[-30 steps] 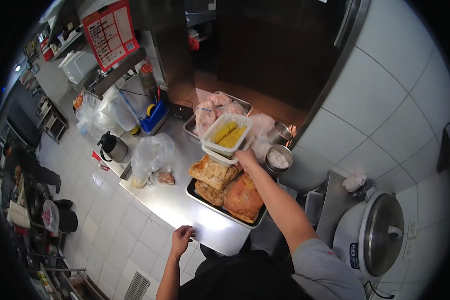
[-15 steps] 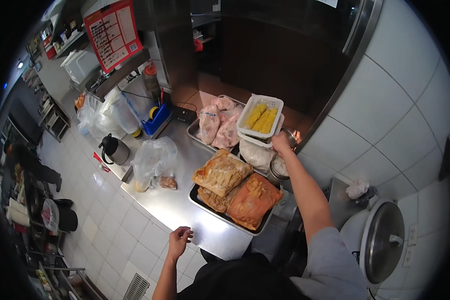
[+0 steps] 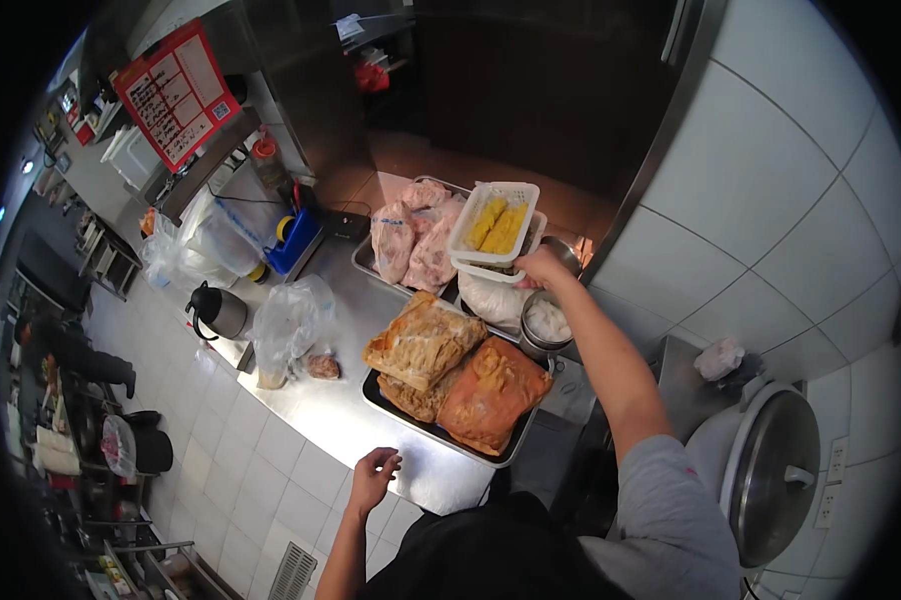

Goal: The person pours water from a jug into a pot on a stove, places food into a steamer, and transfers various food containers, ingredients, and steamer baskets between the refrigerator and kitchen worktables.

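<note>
My right hand (image 3: 541, 268) grips the rim of a white plastic basket (image 3: 463, 240) that holds yellow pieces and sits over another white container. Beneath and beside it are a bag of white stuff (image 3: 496, 300) and a metal pot with white contents (image 3: 548, 322). Behind, on the left, a metal tray carries bagged pink meat (image 3: 433, 250). Nearer to me, a dark tray (image 3: 506, 452) bears large packs of brown food (image 3: 426, 340) and an orange one (image 3: 495, 395). My left hand (image 3: 375, 476) hovers at the counter's front edge, fingers curled, holding nothing I can make out.
On the steel counter (image 3: 356, 400) are a clear plastic bag (image 3: 291, 320), a small brown packet (image 3: 323, 367), a thermos jug (image 3: 218, 310) and a blue box (image 3: 295, 245). A large lidded cooker (image 3: 771, 480) stands at right. A person (image 3: 81, 352) is at far left.
The basket has moved right and back with my right hand, away from above the brown packs, exposing them and the pink meat. The view has shifted slightly. My left hand stays near the counter edge.
</note>
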`<action>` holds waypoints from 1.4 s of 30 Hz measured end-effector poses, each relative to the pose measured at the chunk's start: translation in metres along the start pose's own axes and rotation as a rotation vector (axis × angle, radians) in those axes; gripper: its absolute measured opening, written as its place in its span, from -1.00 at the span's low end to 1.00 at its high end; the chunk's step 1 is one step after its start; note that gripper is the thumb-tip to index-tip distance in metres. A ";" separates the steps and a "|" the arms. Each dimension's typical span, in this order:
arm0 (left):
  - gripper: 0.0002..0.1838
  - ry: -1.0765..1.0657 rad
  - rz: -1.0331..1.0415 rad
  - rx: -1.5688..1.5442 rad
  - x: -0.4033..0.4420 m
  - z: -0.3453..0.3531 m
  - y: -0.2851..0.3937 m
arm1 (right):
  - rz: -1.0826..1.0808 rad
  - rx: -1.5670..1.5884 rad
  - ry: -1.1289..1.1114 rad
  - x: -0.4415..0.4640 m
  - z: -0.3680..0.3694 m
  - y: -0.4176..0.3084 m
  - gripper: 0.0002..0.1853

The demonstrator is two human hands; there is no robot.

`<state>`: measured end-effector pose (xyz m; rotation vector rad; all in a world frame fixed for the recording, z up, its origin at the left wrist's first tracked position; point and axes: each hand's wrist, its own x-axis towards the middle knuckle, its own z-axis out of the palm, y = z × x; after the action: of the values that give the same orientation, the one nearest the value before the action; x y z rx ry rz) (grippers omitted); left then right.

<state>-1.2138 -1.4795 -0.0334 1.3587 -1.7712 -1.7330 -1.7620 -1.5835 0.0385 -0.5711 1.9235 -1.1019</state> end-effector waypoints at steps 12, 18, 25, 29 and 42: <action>-0.71 0.014 0.016 0.303 -0.018 -0.001 -0.026 | -0.224 -0.320 0.187 -0.066 -0.043 0.000 -0.54; -0.67 0.070 -0.151 0.265 -0.048 -0.027 -0.087 | -0.381 -0.736 0.220 -0.165 -0.084 0.072 -0.28; -0.67 0.065 -0.503 0.204 -0.099 -0.076 -0.184 | -0.476 -0.163 0.269 -0.151 -0.033 0.143 -0.24; -0.69 -0.027 -0.647 0.157 -0.110 -0.104 -0.240 | -0.333 -0.255 0.420 -0.154 -0.009 0.144 -0.30; -0.75 0.081 -0.452 0.006 -0.085 -0.218 -0.258 | -0.124 0.033 0.426 -0.182 0.005 0.157 0.27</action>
<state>-0.9010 -1.4970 -0.1852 1.9165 -1.5063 -1.8494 -1.6543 -1.3762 -0.0183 -0.4687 2.2488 -1.4213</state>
